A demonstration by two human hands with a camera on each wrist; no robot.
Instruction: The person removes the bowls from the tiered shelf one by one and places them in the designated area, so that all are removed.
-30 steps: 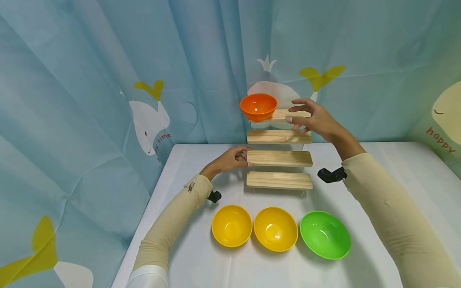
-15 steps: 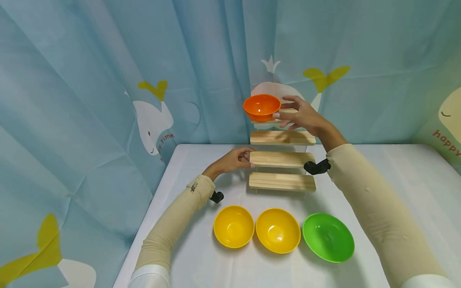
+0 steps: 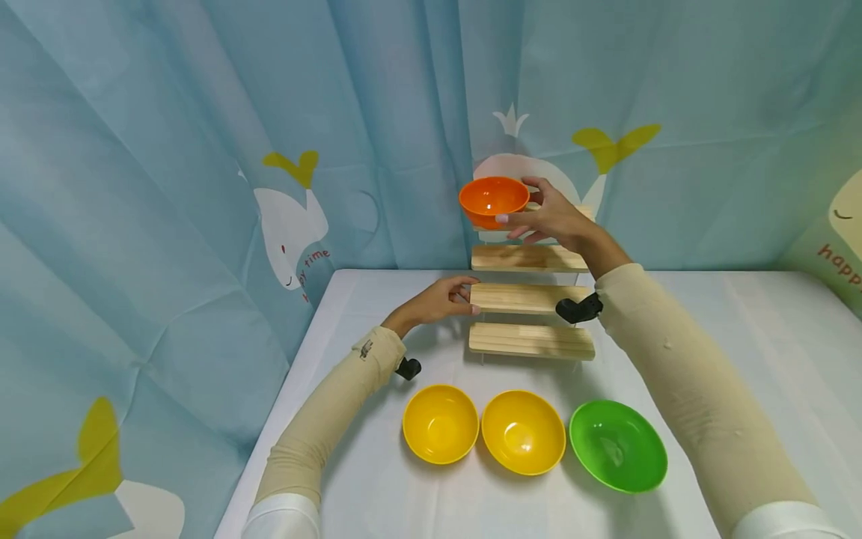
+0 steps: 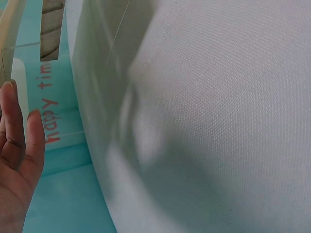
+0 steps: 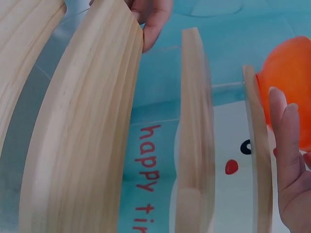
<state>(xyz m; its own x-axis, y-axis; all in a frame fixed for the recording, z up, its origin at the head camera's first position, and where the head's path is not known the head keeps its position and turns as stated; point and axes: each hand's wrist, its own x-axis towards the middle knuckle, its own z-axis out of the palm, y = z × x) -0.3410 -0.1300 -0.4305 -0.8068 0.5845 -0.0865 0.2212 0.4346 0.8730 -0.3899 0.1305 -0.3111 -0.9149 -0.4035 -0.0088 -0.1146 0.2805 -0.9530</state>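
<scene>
An orange bowl (image 3: 486, 196) sits upright at the left end of the top tier of a wooden display rack (image 3: 532, 299). My right hand (image 3: 555, 217) is at the bowl's right side, thumb in front and index finger by the rim behind; its fingers are spread. In the right wrist view, straight fingers overlap the orange bowl (image 5: 291, 82), and firm contact cannot be made out. My left hand (image 3: 434, 299) holds the left end of the rack's second tier from the bottom between thumb and fingers.
Two yellow bowls (image 3: 441, 449) and a green bowl (image 3: 629, 471) stand in a row on the white table (image 3: 377, 494) before the rack. A blue patterned curtain (image 3: 384, 112) hangs close behind the rack and along the left.
My right hand has moved left along the top tier to the orange bowl. My left hand keeps its place on the rack, and the bowls stay put; the head view shifts slightly.
</scene>
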